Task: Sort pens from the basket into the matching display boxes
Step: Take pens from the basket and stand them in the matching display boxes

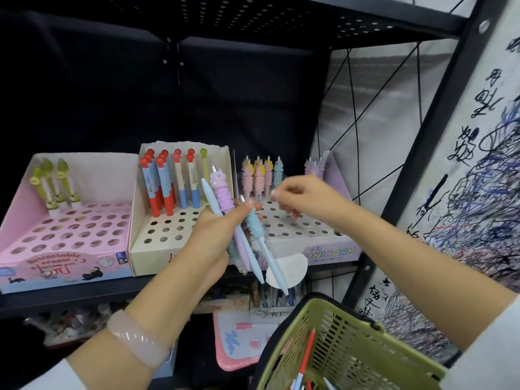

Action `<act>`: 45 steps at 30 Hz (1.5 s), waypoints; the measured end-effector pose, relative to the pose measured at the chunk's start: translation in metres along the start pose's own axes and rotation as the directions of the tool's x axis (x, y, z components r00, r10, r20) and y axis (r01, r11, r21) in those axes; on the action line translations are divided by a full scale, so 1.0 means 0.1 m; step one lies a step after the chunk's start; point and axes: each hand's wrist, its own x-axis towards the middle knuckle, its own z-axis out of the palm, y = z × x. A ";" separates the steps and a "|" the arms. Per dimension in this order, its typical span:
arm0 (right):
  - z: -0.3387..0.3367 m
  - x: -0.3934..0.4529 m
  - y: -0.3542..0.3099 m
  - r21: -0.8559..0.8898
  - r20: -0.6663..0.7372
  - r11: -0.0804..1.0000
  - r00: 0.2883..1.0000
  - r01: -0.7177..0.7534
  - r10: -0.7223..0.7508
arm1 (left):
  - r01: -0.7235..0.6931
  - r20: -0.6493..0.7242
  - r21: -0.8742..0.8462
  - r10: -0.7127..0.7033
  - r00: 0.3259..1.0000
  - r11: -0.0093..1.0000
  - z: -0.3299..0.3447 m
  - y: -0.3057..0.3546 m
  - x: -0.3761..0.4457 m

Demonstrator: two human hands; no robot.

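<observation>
While left hand (222, 223) grips pens (244, 232), basket (337, 347) cropped

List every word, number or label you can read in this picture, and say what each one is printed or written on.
"UNICORN": front of the right display box.
"4元", handwritten just above it, roughly legible.
"Retractable eraser": front of the pink display box.
"6": orange tag on the lower shelf.
Handwriting on the wall sheet, the round paper tag and the lower-shelf price labels: too scrawled or blurred to read.

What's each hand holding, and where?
Left hand grips a bunch of pens around their middles. Right hand: pinched fingers, contents unclear.
</observation>
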 end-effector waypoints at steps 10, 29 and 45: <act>0.39 -0.13 -0.19 0.175 0.173 0.985 0.984 0.001 -0.031 | -0.032 -0.041 -0.045 0.030 0.999 0.998 0.01 -0.06 0.04; -0.21 0.77 0.31 -0.274 -0.616 0.954 0.784 -0.123 -0.075 | -0.004 0.065 -0.113 0.011 0.998 0.994 -0.15 0.00 0.11; -0.08 0.89 0.44 -0.305 -0.497 0.913 0.863 -0.272 0.091 | 0.043 0.094 -0.127 -0.031 0.995 0.991 -0.15 -0.04 0.13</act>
